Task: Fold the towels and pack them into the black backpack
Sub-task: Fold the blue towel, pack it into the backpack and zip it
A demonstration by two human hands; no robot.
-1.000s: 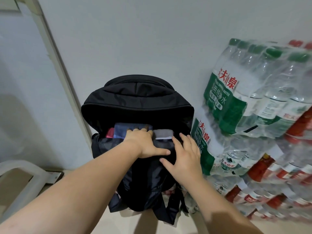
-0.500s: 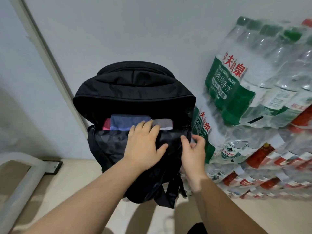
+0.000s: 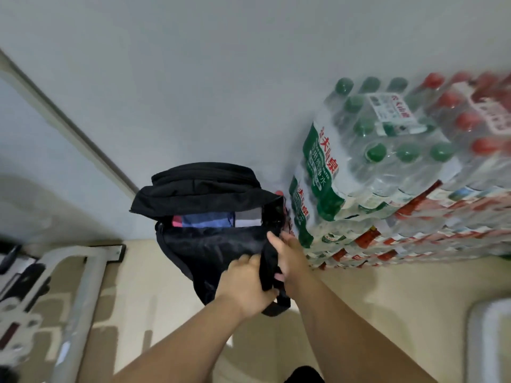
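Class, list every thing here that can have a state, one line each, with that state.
black backpack, upright by the wall, top open.
towels, folded, packed inside the backpack.
left hand, grips the backpack's side fabric.
right hand, grips the same fabric.
bottle packs, shrink-wrapped, stacked, caps on.

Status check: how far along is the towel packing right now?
Done: folded towels, pink, blue and grey, sit side by side inside the black backpack. In hand: the left hand and right hand both grip the black fabric at the bag's front right edge. Left: the top flap is open, so closing it likely remains. No loose towels are in view.
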